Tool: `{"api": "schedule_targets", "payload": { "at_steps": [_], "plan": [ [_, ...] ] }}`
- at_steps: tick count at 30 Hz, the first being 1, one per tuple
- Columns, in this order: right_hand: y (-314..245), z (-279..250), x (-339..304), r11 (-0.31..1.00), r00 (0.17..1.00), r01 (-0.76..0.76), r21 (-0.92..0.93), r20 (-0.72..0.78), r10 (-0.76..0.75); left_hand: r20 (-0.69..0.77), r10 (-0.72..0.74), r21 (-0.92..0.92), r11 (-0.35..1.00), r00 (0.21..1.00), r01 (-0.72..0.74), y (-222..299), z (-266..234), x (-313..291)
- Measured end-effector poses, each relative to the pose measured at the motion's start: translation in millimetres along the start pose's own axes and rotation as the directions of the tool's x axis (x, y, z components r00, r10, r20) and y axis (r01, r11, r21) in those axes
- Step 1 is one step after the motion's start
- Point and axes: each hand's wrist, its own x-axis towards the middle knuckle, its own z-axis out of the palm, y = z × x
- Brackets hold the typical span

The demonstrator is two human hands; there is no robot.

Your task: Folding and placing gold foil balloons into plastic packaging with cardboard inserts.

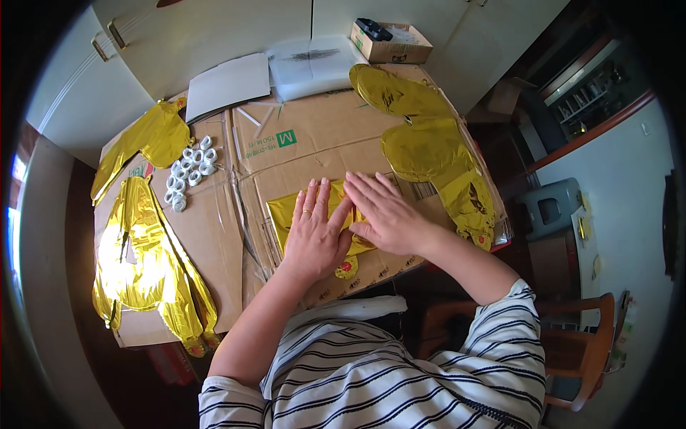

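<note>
My left hand (316, 232) lies flat with its fingers stretched out on a folded gold foil balloon (282, 217) at the near middle of the cardboard. Beside it, my right hand (386, 214) also presses flat on the foil, its thumb and fingertips close to the left hand's. A small round gold tab (346, 268) with a red spot sticks out from the foil's near edge. Both hands hide much of the balloon. Neither hand grips anything.
Flat cardboard (314, 139) covers the table. More gold foil balloons lie left (146, 261), far left (153, 136) and right (421, 154). Several small white rolls (191, 168) sit at left. White sheets (229, 84), clear plastic bags (314, 64) and a small box (393, 48) line the back.
</note>
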Motion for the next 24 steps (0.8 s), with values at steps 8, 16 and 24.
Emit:
{"api": "schedule_targets", "payload": {
  "at_steps": [8,16,24],
  "plan": [
    [1.8,10.9,-11.7,0.987,0.993,-0.057,-0.148,0.090,0.071,-0.030,-0.014,-0.069,0.998,0.999,0.012,-2.8,1.7,-2.3],
    [0.9,0.1,-8.0,0.994,0.988,-0.056,-0.091,0.136,0.068,-0.041,-0.023,-0.099,0.995,0.999,0.019,-4.2,0.4,-2.6],
    [-33.5,3.5,11.2,0.869,0.985,-0.131,0.478,-0.040,0.170,-0.101,-0.046,-0.194,0.981,0.994,0.026,-7.7,6.4,-3.3]
  ]
}}
